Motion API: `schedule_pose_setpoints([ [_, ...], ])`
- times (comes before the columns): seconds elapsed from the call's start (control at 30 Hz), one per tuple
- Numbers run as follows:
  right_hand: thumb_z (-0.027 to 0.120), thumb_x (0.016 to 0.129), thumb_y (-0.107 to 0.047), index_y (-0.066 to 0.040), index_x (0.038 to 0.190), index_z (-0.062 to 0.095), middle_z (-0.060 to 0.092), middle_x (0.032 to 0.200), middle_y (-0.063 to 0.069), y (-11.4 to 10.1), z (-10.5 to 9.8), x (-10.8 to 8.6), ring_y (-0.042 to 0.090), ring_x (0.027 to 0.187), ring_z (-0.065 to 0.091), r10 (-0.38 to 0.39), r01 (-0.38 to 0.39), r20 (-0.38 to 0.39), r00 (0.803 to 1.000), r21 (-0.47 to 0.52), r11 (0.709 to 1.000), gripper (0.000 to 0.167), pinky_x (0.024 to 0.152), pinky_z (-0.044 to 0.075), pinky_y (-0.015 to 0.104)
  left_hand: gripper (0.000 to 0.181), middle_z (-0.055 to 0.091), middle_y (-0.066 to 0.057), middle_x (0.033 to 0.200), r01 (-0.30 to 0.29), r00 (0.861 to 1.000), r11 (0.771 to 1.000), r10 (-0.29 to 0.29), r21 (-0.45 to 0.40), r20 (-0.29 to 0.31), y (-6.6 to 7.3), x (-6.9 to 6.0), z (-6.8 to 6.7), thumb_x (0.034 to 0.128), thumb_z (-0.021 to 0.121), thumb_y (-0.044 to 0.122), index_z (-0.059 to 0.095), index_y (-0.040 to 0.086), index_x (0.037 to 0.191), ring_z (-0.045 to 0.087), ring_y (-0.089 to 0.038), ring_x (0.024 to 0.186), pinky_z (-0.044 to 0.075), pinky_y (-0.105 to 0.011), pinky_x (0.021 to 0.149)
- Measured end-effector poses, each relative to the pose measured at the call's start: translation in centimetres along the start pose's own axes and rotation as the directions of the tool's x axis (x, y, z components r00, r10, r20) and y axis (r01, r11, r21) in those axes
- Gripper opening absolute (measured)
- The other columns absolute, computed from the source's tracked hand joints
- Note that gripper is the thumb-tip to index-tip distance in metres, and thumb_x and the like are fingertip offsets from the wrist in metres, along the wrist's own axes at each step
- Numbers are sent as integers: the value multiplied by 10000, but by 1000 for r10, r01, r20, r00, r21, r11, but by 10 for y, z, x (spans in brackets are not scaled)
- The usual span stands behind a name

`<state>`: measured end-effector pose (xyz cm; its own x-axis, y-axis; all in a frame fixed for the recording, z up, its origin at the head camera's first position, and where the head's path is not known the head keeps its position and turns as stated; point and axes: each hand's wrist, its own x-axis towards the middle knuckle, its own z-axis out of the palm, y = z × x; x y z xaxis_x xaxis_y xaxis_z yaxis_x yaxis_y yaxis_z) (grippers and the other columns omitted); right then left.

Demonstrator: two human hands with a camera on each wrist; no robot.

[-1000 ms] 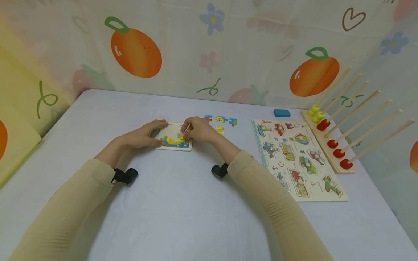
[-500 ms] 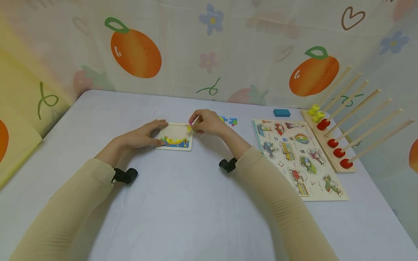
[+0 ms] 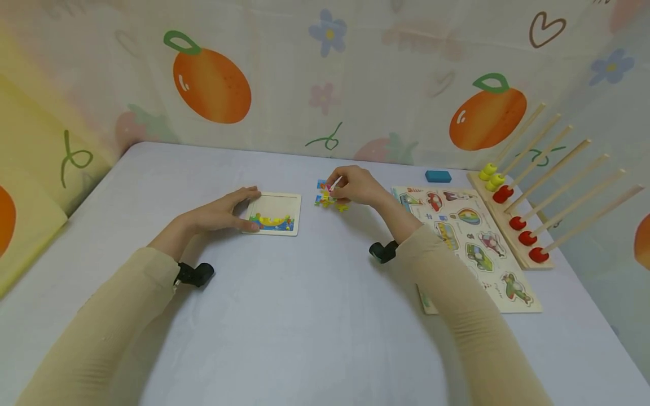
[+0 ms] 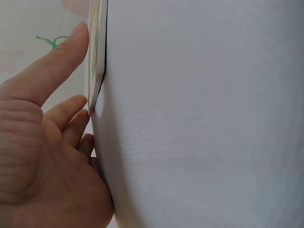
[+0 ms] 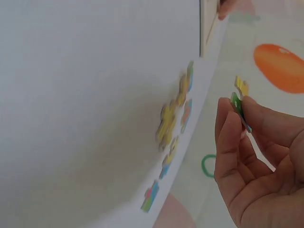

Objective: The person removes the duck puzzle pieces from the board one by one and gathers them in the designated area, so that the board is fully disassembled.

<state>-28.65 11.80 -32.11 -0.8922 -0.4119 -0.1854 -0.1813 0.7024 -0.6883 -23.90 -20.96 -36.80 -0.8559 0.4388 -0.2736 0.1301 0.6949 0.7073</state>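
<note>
My left hand (image 3: 223, 211) touches the left side of a small pale puzzle tray (image 3: 298, 211), its thumb straight at the near corner and its other fingers at the far one. Joined yellow and blue jigsaw pieces (image 3: 278, 222) fill the tray's near part; bare board shows behind them. To the right of the tray, my right hand (image 3: 358, 185) pinches one jigsaw puzzle piece (image 5: 236, 103), green and yellow in the right wrist view, between thumb and fingers. It hovers over several loose jigsaw pieces (image 3: 323, 199) on the table, partly hiding them.
A larger peg puzzle board (image 3: 477, 256) with vehicle pictures lies on the right, partly under my right forearm. Beyond it stands a wooden rod rack (image 3: 508, 223) with red and yellow beads. A blue block (image 3: 438, 176) sits near the table's back edge.
My right hand has lifted from the tray and moved right with the puzzle piece, to above the loose pieces. The left hand stays at the tray.
</note>
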Motion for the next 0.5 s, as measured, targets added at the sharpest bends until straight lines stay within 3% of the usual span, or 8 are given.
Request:
schedule_pose_setpoints([
  [0.3, 654, 927, -78, -44, 1174, 659, 606, 875, 51, 20, -22, -10, 318, 882, 739, 54, -54, 14, 998, -15, 998, 250, 765, 610, 284, 968, 49, -59, 1697, -5, 1000, 1000, 5, -5, -6, -1, 0, 1, 811, 792, 278, 212, 131, 1573, -31, -342, 1572, 39, -632, 1242],
  [0.5, 662, 915, -80, -46, 1159, 666, 643, 844, 53, 32, -29, -13, 246, 775, 721, 93, -89, 48, 995, -83, 993, 246, 697, 574, 240, 973, 54, -54, 1698, -9, 1000, 1000, 9, -4, -4, -2, 1, 1, 811, 796, 280, 211, 125, 1573, -32, -337, 1573, 36, -627, 1244],
])
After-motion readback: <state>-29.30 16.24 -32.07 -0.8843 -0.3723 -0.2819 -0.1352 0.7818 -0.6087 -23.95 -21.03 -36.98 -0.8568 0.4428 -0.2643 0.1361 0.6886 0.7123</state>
